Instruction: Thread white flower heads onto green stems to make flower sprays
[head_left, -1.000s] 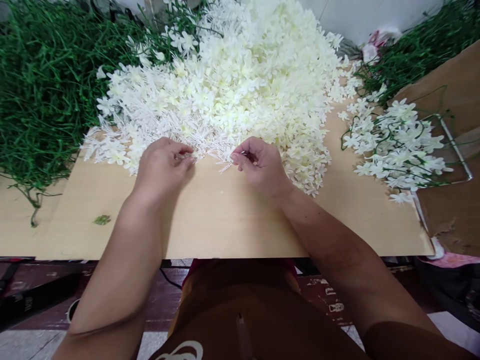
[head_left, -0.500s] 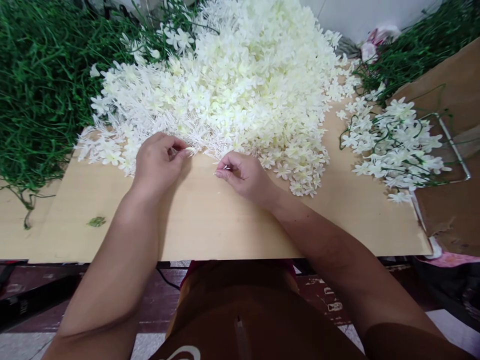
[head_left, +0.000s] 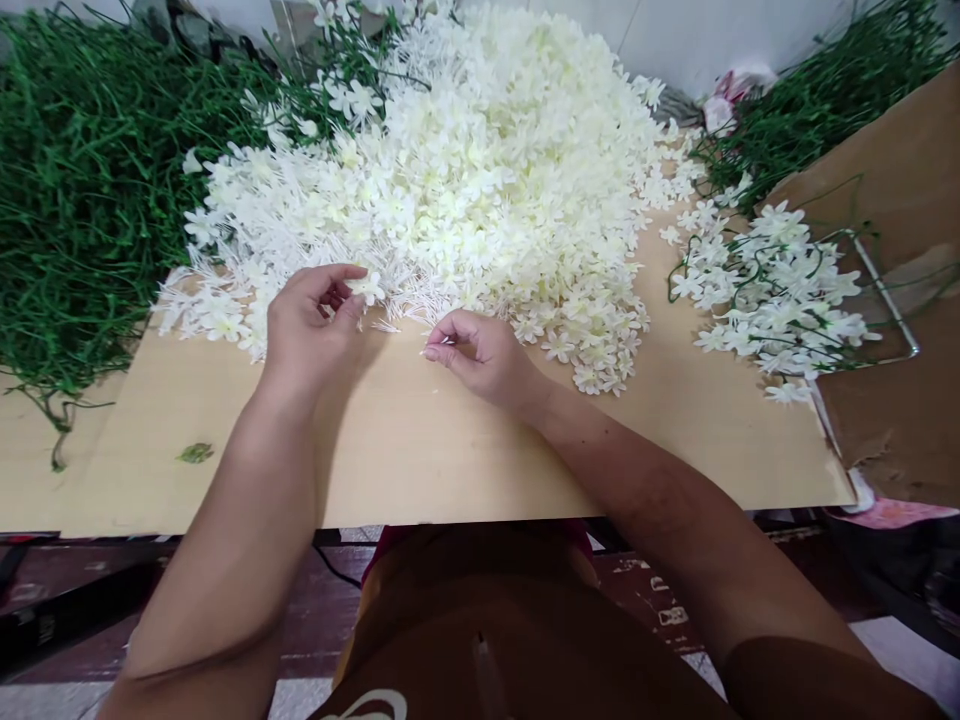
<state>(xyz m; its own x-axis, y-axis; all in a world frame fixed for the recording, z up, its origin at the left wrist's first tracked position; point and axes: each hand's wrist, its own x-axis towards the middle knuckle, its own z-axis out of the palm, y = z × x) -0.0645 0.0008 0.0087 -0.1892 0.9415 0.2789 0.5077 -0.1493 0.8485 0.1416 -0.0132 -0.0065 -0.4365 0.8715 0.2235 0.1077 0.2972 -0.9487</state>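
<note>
Left hand (head_left: 309,315) pinches a flower (head_left: 369,286); the crowded pile (head_left: 480,180) just beyond could snag it! Right hand (head_left: 484,352) pressed together, contents unclear.

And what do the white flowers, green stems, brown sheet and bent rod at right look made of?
White flowers: likely matte fabric, from the thin, soft-looking petals.
Green stems: probably plastic, faintly glossy, evenly coloured.
Brown sheet: apparently matte cardboard, with a torn-looking patch.
Bent rod: seemingly smooth metal, with bright glints.
</note>
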